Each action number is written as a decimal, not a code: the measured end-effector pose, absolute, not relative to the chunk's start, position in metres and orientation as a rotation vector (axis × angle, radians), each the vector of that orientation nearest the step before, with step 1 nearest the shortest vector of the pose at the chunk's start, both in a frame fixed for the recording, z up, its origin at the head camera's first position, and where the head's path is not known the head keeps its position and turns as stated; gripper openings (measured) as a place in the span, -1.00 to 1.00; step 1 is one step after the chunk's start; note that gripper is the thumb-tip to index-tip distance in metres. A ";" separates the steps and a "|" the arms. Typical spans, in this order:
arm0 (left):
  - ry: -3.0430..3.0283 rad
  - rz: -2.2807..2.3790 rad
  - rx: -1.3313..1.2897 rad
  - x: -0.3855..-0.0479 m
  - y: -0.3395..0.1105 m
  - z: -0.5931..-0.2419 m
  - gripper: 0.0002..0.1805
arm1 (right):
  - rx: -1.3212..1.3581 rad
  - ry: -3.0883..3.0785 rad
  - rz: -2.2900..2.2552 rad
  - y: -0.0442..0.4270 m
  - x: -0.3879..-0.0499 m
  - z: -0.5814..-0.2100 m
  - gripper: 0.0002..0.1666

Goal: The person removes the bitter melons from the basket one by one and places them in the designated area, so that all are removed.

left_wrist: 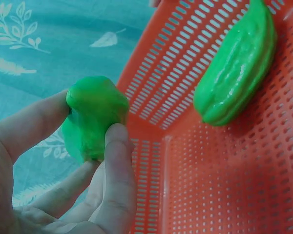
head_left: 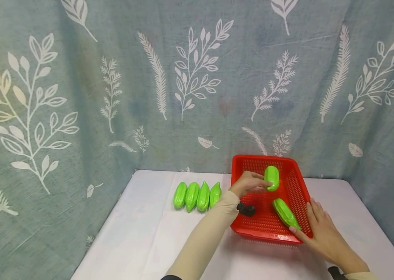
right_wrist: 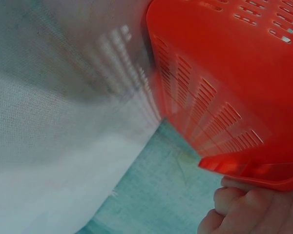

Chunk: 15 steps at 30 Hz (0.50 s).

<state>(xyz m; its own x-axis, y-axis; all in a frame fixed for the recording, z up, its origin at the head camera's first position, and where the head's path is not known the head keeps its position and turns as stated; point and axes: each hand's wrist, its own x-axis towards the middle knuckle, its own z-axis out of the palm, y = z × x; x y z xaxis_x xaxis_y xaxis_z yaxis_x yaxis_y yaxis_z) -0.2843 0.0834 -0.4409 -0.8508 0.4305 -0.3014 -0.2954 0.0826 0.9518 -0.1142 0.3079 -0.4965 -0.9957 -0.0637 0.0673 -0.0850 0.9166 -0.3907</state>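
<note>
My left hand (head_left: 251,182) pinches a green ridged toy gourd (head_left: 272,178) between thumb and fingers, above the red basket (head_left: 237,233). The left wrist view shows this gourd end-on in the fingertips. Another green gourd (head_left: 285,213) lies slantwise in the basket, close to its front right corner. My right hand (head_left: 326,233) rests at that corner, fingers straight along the right side and thumb across the front rim. In the right wrist view, its fingers (right_wrist: 229,197) are against the underside of the rim; the thumb is hidden there.
Several green gourds (head_left: 192,194) stand side by side on the white table (head_left: 130,233), left of the basket; my left sleeve (head_left: 204,237) partly covers the rightmost. Behind and around the table hangs a leaf-patterned curtain (head_left: 218,128), near the basket's back rim.
</note>
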 end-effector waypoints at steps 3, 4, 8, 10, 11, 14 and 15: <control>1.825 1.828 0.144 -0.284 0.076 -0.440 -0.50 | 0.109 -3.040 0.622 0.309 -0.116 -0.497 0.38; 1.820 1.831 0.149 -0.284 0.074 -0.440 -0.50 | 0.112 -3.038 0.623 0.309 -0.116 -0.497 0.38; 1.824 1.830 0.169 -0.283 0.062 -0.437 -0.49 | 0.109 -3.040 0.636 0.309 -0.116 -0.498 0.38; 1.832 1.818 0.182 -0.282 0.055 -0.434 -0.47 | 0.114 -3.037 0.641 0.309 -0.116 -0.498 0.37; 1.830 1.816 0.185 -0.281 0.051 -0.434 -0.45 | 0.113 -3.039 0.640 0.309 -0.116 -0.498 0.38; 1.823 1.814 0.198 -0.280 0.041 -0.432 -0.43 | 0.114 -3.039 0.635 0.309 -0.115 -0.497 0.38; 1.813 1.824 0.197 -0.280 0.038 -0.431 -0.43 | 0.119 -3.036 0.629 0.309 -0.115 -0.497 0.37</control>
